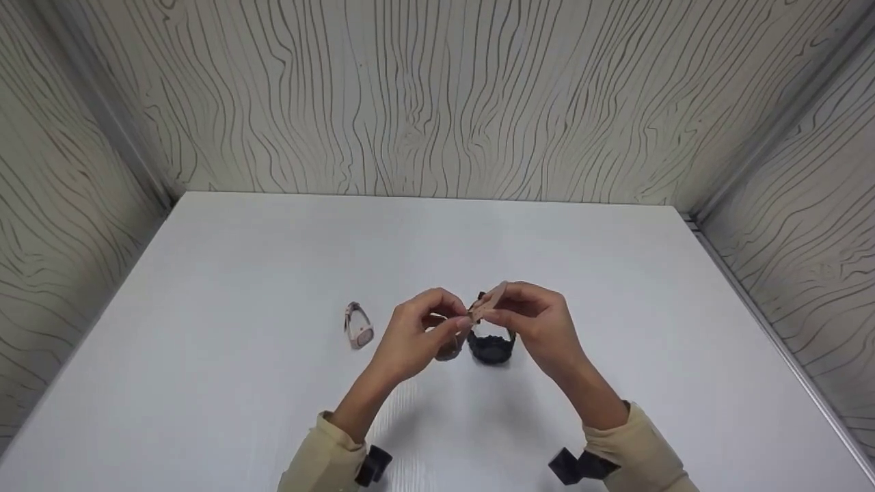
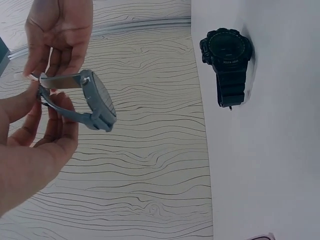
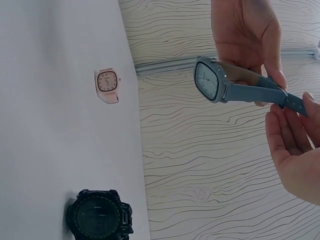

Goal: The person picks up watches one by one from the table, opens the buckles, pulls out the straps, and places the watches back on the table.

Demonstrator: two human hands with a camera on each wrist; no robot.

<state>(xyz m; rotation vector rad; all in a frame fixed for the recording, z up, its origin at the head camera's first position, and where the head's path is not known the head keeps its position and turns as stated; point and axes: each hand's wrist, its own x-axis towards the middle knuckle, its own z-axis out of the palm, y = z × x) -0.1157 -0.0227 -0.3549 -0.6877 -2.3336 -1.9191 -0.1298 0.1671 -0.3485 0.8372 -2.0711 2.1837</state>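
Both hands hold a grey wristwatch [image 1: 489, 303] in the air above the middle of the white table [image 1: 273, 260]. My left hand [image 1: 448, 320] pinches one strap end and my right hand [image 1: 507, 309] pinches the other. The left wrist view shows the grey watch [image 2: 96, 102] edge-on between the left hand [image 2: 54, 117] and the right hand [image 2: 60, 37]. From the right wrist, its pale dial [image 3: 206, 79] faces the camera, and the right hand [image 3: 296, 107] grips the strap tip. A black sports watch [image 1: 491, 347] stands on the table just under the hands.
A small pink square watch [image 1: 358, 326] lies on the table left of the hands, also visible as the pink watch [image 3: 107, 83]. The black watch [image 3: 99, 218] [image 2: 227, 55] stands on its strap. Wood-grain panels wall the table on three sides.
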